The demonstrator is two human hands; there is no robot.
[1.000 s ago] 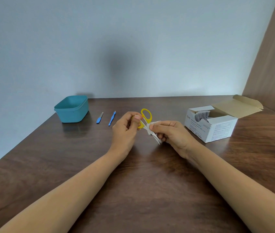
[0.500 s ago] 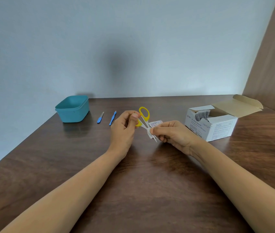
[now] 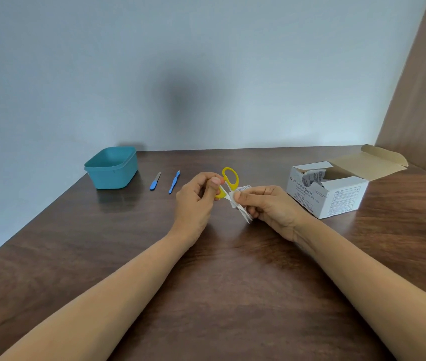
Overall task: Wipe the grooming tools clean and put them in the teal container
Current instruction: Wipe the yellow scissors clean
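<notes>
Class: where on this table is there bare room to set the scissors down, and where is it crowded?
Bare: the table between the forearms, and the front left corner. Crowded: the back left, with container, file and tweezers; box on the right.

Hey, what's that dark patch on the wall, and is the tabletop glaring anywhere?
Head view: the patch is a soft, blurred shadow on the wall. The table shows mild sheen only, with a dim reflection below the teal container; wide-angle bending curves the edges.

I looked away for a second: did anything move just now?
Barely. The right hand slid the white wipe slightly up the blades of the yellow-handled scissors, which the left hand still holds. The teal container, both blue tools and the swab box stayed put.
</notes>
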